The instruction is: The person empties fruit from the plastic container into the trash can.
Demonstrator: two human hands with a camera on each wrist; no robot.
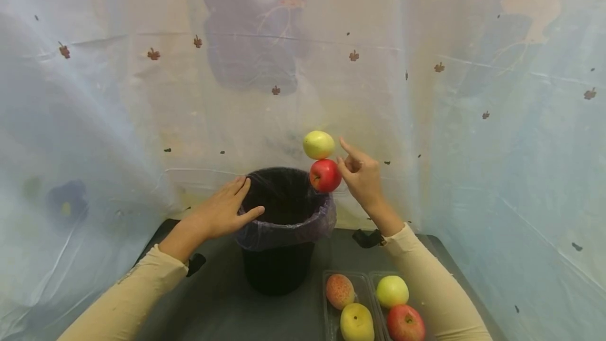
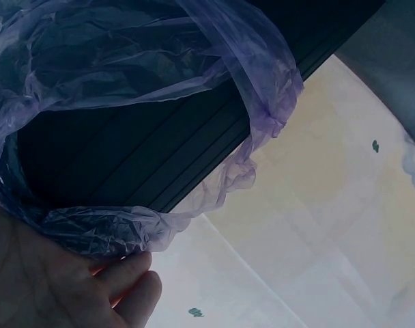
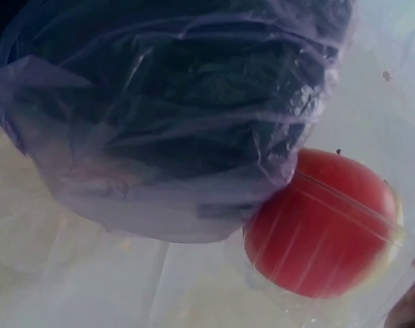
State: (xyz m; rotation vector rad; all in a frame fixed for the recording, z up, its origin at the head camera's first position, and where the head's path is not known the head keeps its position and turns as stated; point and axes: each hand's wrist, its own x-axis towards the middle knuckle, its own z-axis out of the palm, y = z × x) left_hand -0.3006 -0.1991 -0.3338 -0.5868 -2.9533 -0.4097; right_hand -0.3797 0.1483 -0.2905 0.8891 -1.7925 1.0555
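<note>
My left hand (image 1: 222, 208) rests on the left rim of a black bin (image 1: 276, 272), its fingers straight and touching the purple plastic bag (image 2: 262, 123) that lines it. Above the bin's right rim my right hand (image 1: 363, 177) grips a clear plastic tray (image 3: 409, 239), hard to make out in the head view. Against that tray sit a red apple (image 1: 325, 176) and, above it, a yellow-green fruit (image 1: 318, 144). The right wrist view shows the apple (image 3: 323, 232) through the clear plastic, beside the bag. Only fingertips of the right hand show there.
Two clear trays stand on the dark table (image 1: 203, 299) at front right. One holds a peach (image 1: 340, 291) and a yellow fruit (image 1: 357, 322); the other a yellow-green fruit (image 1: 392, 291) and a red apple (image 1: 405, 323). A patterned plastic curtain (image 1: 360, 93) hangs behind and at both sides.
</note>
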